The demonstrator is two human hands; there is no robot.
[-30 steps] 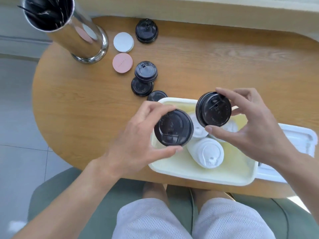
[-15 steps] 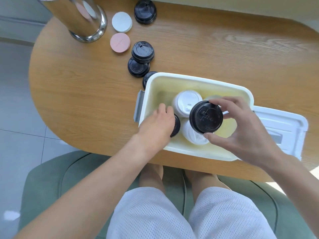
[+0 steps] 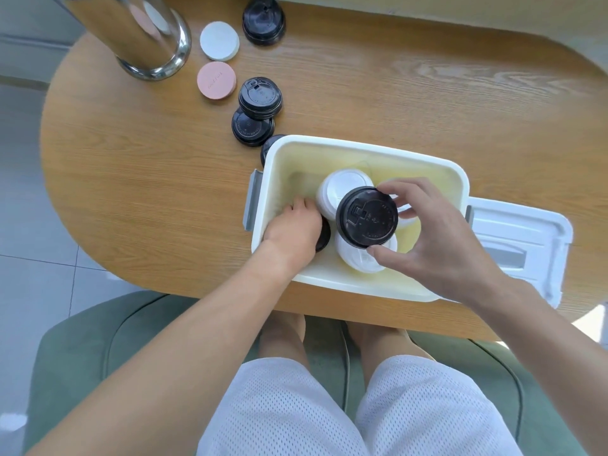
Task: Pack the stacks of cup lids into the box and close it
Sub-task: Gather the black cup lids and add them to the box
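A white box (image 3: 362,149) with a pale yellow inside stands open on the wooden table. Two white lid stacks lie in it, one (image 3: 342,189) at the back and one (image 3: 358,258) nearer me. My right hand (image 3: 437,241) holds a black lid stack (image 3: 367,217) by its rim above them. My left hand (image 3: 292,225) is down in the box's left part and covers another black lid stack (image 3: 324,235), of which only an edge shows. The box's white lid (image 3: 519,245) lies to the right of the box.
More black lid stacks sit on the table: one (image 3: 260,97) leaning on another (image 3: 251,126), one (image 3: 268,148) behind the box corner, one (image 3: 263,19) at the back. A white disc (image 3: 218,41), a pink disc (image 3: 216,80) and a steel cylinder (image 3: 144,37) stand far left.
My left hand went down into the box's left part with its black stack. My right hand lowered its black stack toward the white stacks.
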